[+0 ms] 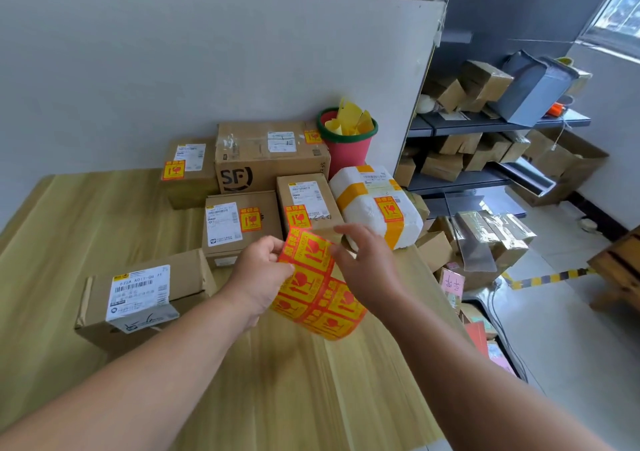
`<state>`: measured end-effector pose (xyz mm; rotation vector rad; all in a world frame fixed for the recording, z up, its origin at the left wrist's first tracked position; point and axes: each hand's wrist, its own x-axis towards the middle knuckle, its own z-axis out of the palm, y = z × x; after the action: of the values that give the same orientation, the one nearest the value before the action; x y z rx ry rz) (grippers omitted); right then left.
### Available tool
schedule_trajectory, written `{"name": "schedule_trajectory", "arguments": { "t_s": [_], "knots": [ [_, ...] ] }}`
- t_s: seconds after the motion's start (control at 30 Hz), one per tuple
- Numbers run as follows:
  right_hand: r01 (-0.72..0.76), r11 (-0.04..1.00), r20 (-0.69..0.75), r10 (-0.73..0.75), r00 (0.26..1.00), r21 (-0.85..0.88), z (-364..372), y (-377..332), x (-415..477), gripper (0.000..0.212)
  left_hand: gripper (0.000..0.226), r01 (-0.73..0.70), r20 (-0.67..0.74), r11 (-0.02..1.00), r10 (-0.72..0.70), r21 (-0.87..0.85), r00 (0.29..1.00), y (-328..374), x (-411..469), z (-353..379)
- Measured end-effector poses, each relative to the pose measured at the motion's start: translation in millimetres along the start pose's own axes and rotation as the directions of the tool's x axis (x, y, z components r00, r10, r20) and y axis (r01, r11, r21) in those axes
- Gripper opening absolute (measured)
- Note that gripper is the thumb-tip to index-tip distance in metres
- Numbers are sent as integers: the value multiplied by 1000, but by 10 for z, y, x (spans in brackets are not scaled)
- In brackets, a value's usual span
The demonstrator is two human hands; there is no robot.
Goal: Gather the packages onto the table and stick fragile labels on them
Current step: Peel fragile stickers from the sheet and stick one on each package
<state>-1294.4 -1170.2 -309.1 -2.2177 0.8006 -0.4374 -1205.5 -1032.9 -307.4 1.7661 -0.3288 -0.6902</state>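
Note:
A sheet of red-and-yellow fragile labels [317,291] hangs above the wooden table [284,391]. My left hand [258,277] grips its left edge. My right hand [363,263] pinches the sheet near its top right corner. Several packages sit on the table: a large SF box [266,159], a small box at back left [188,170], two middle boxes [239,223] [308,204] and a white foam parcel [375,204], each with a fragile label on top. The nearest box [145,298] at the left shows only a white shipping label.
A red bucket [348,139] with yellow paper stands behind the packages against a white partition [207,69]. Right of the table, metal shelves [485,125] hold more cardboard boxes, and further parcels [485,242] lie on the floor.

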Motion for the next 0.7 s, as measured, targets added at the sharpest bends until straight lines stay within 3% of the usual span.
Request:
{"name": "schedule_trajectory", "arguments": {
  "t_s": [0.17,0.3,0.53,0.7],
  "knots": [
    [170,983,-21,-172,985,-76,46,-140,-49,24,8,-7,-22,1000,7,16,1000,-8,-5,-21],
    [319,945,48,-316,948,-78,105,-184,-105,15,11,-43,-51,999,43,2,998,40,-35,3],
    [278,958,85,-272,958,-71,73,-170,-117,16,14,-66,-5,997,66,45,998,61,-66,63],
    [233,972,108,-229,967,-27,57,-181,-162,15,16,-126,-58,986,133,104,989,78,-61,79]
  ]
}}
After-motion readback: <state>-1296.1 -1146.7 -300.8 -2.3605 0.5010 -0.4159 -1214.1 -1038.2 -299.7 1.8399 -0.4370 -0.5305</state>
